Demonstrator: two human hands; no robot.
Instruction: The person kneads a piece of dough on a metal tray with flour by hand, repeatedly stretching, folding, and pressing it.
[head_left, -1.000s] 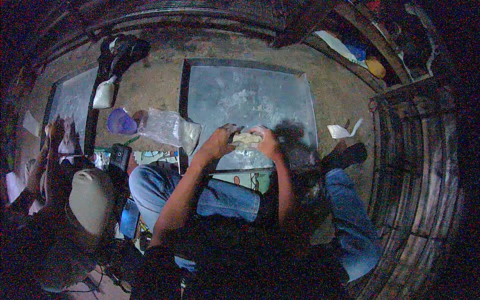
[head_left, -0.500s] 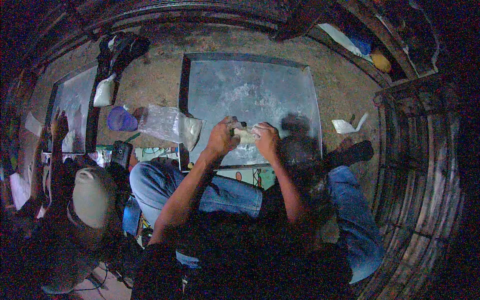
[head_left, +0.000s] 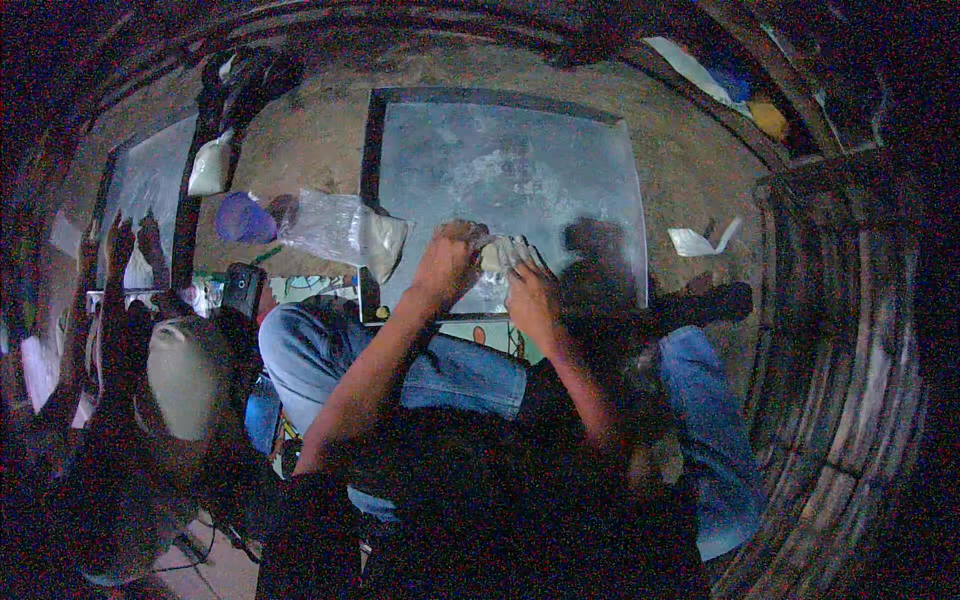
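A floured metal tray [head_left: 500,140] lies in front of my crossed legs. Pale dough [head_left: 492,256] rests at its near part, partly hidden by fingers. My left hand [head_left: 450,262] curls over the dough's left end, fingertips pressed in. My right hand [head_left: 530,290] is closed on the right end, its whitened fingers bent across the top. Left of the tray sit a clear plastic bag [head_left: 320,225] with a white powdery lump [head_left: 385,248] at its end and a purple container [head_left: 245,218]. A dark shadow falls on the tray beside my right hand.
A co-worker's hands [head_left: 118,245] work at a second tray [head_left: 150,160] on the left. Nearby are a white bag [head_left: 210,165] on dark cloth and a phone [head_left: 243,288]. White scraps [head_left: 700,238] lie right of my tray, beside slatted bamboo [head_left: 830,360].
The whole view has shifted, so the tray sits higher in the picture. My right hand's fingers have moved from the dough's end onto its top, covering more of it.
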